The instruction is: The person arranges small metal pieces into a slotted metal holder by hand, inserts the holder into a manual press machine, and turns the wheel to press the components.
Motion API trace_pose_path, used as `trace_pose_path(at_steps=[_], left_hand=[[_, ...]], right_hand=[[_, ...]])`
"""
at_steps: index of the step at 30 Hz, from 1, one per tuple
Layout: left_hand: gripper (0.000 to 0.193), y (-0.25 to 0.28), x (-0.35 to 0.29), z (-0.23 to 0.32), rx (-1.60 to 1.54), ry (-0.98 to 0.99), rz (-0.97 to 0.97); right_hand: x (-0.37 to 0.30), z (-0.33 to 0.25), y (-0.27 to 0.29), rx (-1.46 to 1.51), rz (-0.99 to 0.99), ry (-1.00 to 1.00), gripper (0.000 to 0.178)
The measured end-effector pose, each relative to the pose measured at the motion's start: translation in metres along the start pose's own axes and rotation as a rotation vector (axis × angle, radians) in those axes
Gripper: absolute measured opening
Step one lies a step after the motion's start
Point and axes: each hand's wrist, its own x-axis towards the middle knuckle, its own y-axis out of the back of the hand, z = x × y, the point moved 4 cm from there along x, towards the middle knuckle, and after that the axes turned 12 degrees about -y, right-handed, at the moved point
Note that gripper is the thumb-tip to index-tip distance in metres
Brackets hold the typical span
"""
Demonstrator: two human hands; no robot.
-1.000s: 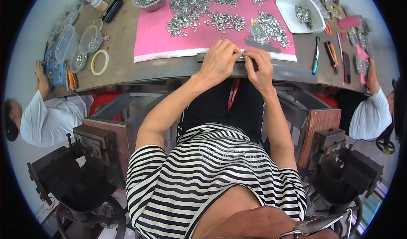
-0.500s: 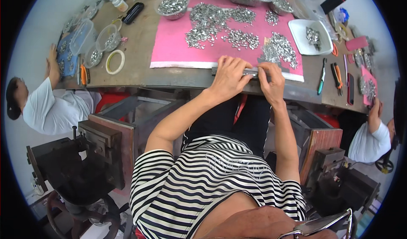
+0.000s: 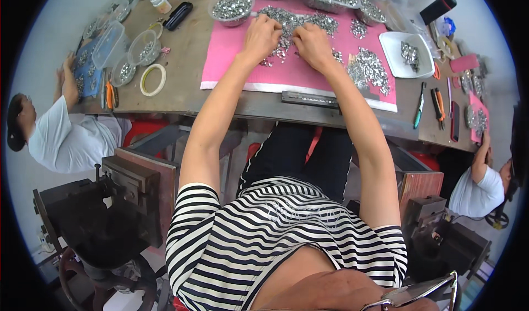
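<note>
Both arms reach out over a pink mat (image 3: 228, 63) into the middle of spread piles of small shiny metal pieces (image 3: 280, 14). My left hand (image 3: 261, 36) is at the pile's left part, fingers curled in among the pieces. Opposite it, my right hand (image 3: 313, 42) bends its fingers down at the pile's right side. Whatever lies between the fingertips is too small or hidden to make out. A dark metal bar with a row of small pieces (image 3: 309, 99) lies along the table's near edge, untouched, partly behind my right forearm.
Another metal pile (image 3: 373, 71) lies right of my right hand. Filled clear tubs (image 3: 231, 7) line the far side. A white tray (image 3: 405, 43), pliers (image 3: 438, 100) and tweezers (image 3: 420, 104) are at right; a tape roll (image 3: 152, 80) is at left. Co-workers sit on both sides.
Both hands have left the metal bar at the table edge and moved forward onto the piles. The bar now lies free, with small pieces along it.
</note>
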Motion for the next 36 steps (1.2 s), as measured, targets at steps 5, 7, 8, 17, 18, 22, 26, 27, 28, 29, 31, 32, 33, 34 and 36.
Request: trace_pose_path(at_steps=[5, 7, 8, 17, 18, 22, 26, 27, 28, 29, 31, 32, 33, 34, 36], left_hand=[[0.010, 0.001, 0.003, -0.006, -0.083, -0.017, -0.001], [0.010, 0.006, 0.001, -0.012, -0.111, -0.014, 0.037], [0.010, 0.008, 0.001, -0.016, -0.136, -0.014, 0.065], [0.009, 0.006, -0.028, 0.077, -0.325, -0.121, -0.111], [0.008, 0.003, -0.037, 0.085, -0.357, -0.137, -0.134], [0.011, 0.012, -0.047, 0.096, -0.426, -0.036, -0.112], [0.012, 0.021, -0.048, 0.094, -0.525, 0.089, -0.102], [0.013, 0.021, -0.051, 0.091, -0.531, 0.095, -0.088], [0.014, 0.022, -0.054, 0.089, -0.538, 0.101, -0.075], [0.014, 0.024, -0.054, 0.088, -0.538, 0.102, -0.075], [0.015, 0.030, -0.054, 0.089, -0.476, 0.062, -0.074], [0.015, 0.033, -0.055, 0.090, -0.476, 0.065, -0.074], [0.016, 0.038, -0.057, 0.090, -0.447, 0.068, -0.025], [0.016, 0.042, -0.059, 0.090, -0.417, 0.071, 0.024], [0.016, 0.047, -0.064, 0.094, -0.400, 0.053, 0.012]], right_hand=[[-0.014, 0.004, 0.020, 0.089, 0.002, 0.009, 0.015], [-0.029, 0.003, 0.039, 0.193, -0.159, -0.082, 0.020], [-0.042, 0.001, 0.053, 0.192, -0.165, -0.083, 0.020], [-0.102, 0.020, 0.074, 0.299, -0.136, -0.245, 0.012], [-0.104, 0.021, 0.071, 0.303, -0.141, -0.243, 0.012], [-0.109, 0.024, 0.067, 0.272, -0.129, -0.163, 0.012], [-0.106, 0.025, 0.063, 0.141, -0.091, -0.091, 0.011], [-0.106, 0.024, 0.063, 0.143, -0.091, -0.089, 0.011], [-0.106, 0.023, 0.064, 0.144, -0.080, -0.091, 0.010], [-0.106, 0.022, 0.065, 0.143, -0.070, -0.094, 0.010], [-0.109, 0.018, 0.070, 0.163, -0.055, -0.109, 0.010], [-0.112, 0.014, 0.073, 0.181, -0.040, -0.123, 0.010], [-0.115, 0.009, 0.076, 0.181, -0.042, -0.124, 0.010], [-0.119, 0.003, 0.079, 0.278, -0.053, -0.136, 0.009], [-0.129, -0.011, 0.080, 0.454, -0.104, -0.199, 0.006]])
